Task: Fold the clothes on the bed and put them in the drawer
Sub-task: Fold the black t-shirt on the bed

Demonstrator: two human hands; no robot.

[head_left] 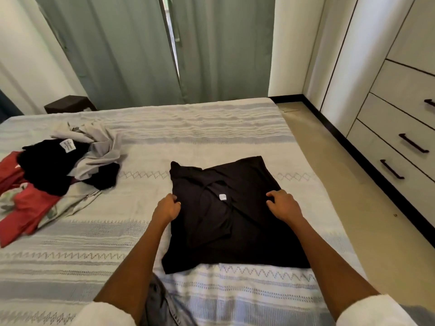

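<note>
Heap of unfolded clothes (56, 170) well off to my left on bed (211, 128). My left hand (167, 208) pinches left edge of black shirt (237, 222); my right hand (283, 204) grips its right edge. Hands apart, shirt between them, long axis running away from me. Drawers (400, 147) off to right, shut; right hand nearer. Next fold likely near-to-far.

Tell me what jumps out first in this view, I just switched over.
The black shirt lies half-folded in the middle of the bed, with the left hand and right hand gripping its two sides. A jumbled pile of unfolded clothes, red, black and grey, sits at the far left. The closed drawers stand along the right wall.
</note>
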